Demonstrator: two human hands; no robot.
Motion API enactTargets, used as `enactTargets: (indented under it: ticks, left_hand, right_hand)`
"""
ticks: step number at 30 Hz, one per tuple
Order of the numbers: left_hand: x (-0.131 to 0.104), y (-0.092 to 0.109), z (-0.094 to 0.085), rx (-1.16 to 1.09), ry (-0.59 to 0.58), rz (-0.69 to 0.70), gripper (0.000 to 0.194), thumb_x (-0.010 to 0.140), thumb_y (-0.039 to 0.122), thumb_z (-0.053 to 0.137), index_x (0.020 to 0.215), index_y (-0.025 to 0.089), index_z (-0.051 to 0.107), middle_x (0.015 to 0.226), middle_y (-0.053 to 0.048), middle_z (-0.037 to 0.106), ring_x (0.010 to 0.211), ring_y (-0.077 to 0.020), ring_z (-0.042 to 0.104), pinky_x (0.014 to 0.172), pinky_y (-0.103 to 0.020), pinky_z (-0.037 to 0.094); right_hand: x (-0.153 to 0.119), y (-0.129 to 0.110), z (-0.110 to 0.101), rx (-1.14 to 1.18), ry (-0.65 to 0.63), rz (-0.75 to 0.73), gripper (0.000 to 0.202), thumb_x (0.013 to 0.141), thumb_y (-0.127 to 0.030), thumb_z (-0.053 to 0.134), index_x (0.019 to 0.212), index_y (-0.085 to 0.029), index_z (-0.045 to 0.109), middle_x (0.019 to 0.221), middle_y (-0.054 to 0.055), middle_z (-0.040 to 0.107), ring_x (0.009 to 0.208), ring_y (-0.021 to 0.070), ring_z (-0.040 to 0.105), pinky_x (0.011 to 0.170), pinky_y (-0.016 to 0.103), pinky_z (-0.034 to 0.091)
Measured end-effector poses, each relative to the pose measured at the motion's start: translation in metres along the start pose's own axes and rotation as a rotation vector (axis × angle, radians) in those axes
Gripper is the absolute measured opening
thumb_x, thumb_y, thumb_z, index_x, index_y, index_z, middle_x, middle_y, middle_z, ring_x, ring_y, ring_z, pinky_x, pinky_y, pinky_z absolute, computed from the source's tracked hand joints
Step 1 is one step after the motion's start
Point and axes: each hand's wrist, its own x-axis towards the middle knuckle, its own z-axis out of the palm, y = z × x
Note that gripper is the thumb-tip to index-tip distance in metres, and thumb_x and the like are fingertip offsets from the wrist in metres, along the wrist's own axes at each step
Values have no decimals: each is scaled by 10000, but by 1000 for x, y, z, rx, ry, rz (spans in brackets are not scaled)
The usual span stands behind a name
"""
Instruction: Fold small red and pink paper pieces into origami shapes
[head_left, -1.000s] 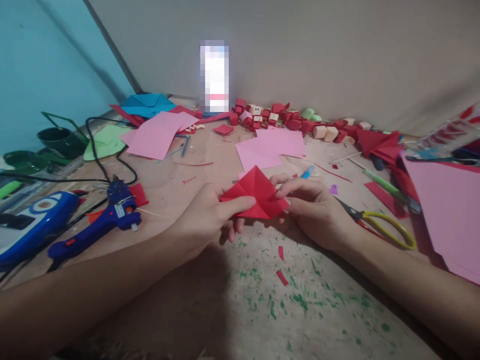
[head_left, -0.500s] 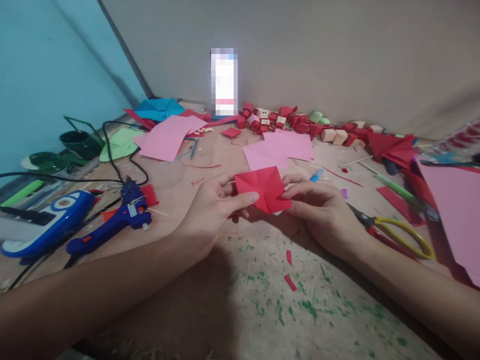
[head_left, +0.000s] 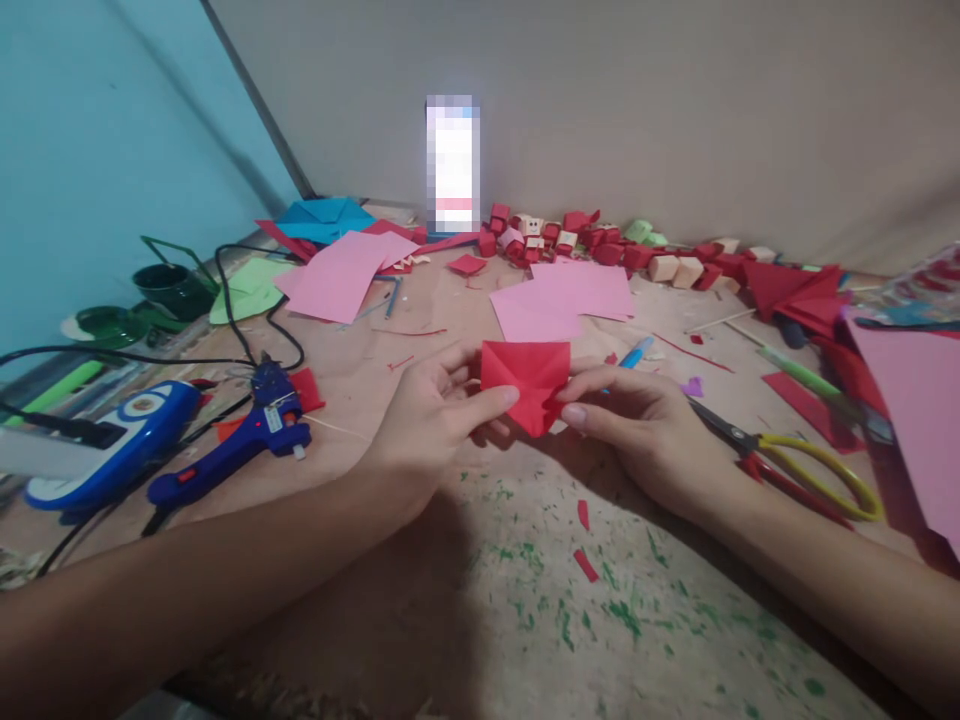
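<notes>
A small creased piece of red paper (head_left: 529,375) is held up above the worktable (head_left: 525,620), its lower part bent inward. My left hand (head_left: 442,405) pinches its left side, thumb on the front face and fingers behind. At the lower right edge, my right hand (head_left: 634,415) grips the paper between thumb and fingertips. The fingers behind the sheet are partly hidden. Just right of my right hand lie scissors (head_left: 814,480) with yellow and red handles. Two red scraps (head_left: 584,565) rest on the table below the hands.
To the left lie a blue hot glue gun (head_left: 262,430) with black cables and a blue-white device (head_left: 127,440). Pink sheets (head_left: 562,300) are spread behind the hands. Folded red and cream cubes (head_left: 600,240) line the back, near a phone with a blurred screen (head_left: 453,165). Pink paper (head_left: 915,430) lies at right.
The red paper has gone from spread nearly flat to folded inward at its sides and bottom, with a straight top edge. Both hands keep their hold. The view has shifted slightly.
</notes>
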Motion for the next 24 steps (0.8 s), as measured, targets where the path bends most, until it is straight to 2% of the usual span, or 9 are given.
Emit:
enactTargets:
  ticks: [3, 6, 8, 10, 15, 20, 24]
  left_hand:
    - [-3, -2, 1, 30, -2, -5, 447, 756, 219, 822, 1170, 161, 665, 848, -25, 748, 610, -122, 680, 539, -204, 480]
    - [-4, -3, 3, 21, -7, -19, 517, 742, 190, 825, 1230, 181, 657, 896, -28, 766, 629, -123, 696, 549, -202, 498]
    - [-4, -3, 4, 12, -21, -26, 500, 740, 173, 814, 1218, 174, 668, 875, -30, 769, 648, -130, 706, 578, -207, 521]
    - [-4, -3, 5, -14, -38, -19, 466, 733, 154, 804, 1183, 157, 681, 873, -39, 772, 675, -135, 710, 626, -219, 551]
    - [-5, -3, 8, -16, -60, 26, 477, 710, 94, 784, 1171, 148, 677, 981, -50, 771, 756, -145, 715, 691, -237, 580]
    - [-4, -2, 6, 120, -109, 41, 481, 707, 80, 779, 1174, 142, 683, 1083, -54, 763, 905, -163, 711, 784, -232, 555]
    - [-1, -5, 4, 212, -195, 9, 342, 761, 167, 765, 1097, 125, 715, 984, -58, 772, 827, -176, 705, 739, -262, 547]
  right_hand:
    - [-1, 1, 4, 92, 44, 62, 104, 866, -187, 783, 934, -246, 732, 1086, 27, 706, 859, 158, 689, 807, 331, 582]
    - [1, 0, 5, 143, 51, 81, 313, 852, -203, 801, 1103, -307, 645, 1014, -6, 711, 714, 139, 672, 672, 303, 567]
    - [2, -2, 4, 125, 37, 93, 405, 843, -229, 813, 1181, -323, 612, 940, -17, 709, 675, 144, 662, 650, 307, 566]
    - [3, -3, 3, 74, 3, 131, 411, 839, -277, 821, 1207, -289, 637, 868, -3, 711, 681, 157, 664, 678, 323, 570]
    - [1, -2, 6, 21, 13, 201, 182, 850, -347, 807, 933, -195, 753, 814, 40, 716, 751, 177, 675, 702, 310, 541]
    - [-2, -2, 12, 36, 67, 218, 169, 855, -351, 804, 865, -189, 757, 763, 32, 703, 667, 141, 628, 635, 279, 496]
    - [-3, -4, 13, -30, 108, 231, 188, 849, -364, 802, 829, -185, 750, 703, 22, 686, 593, 124, 589, 558, 254, 458]
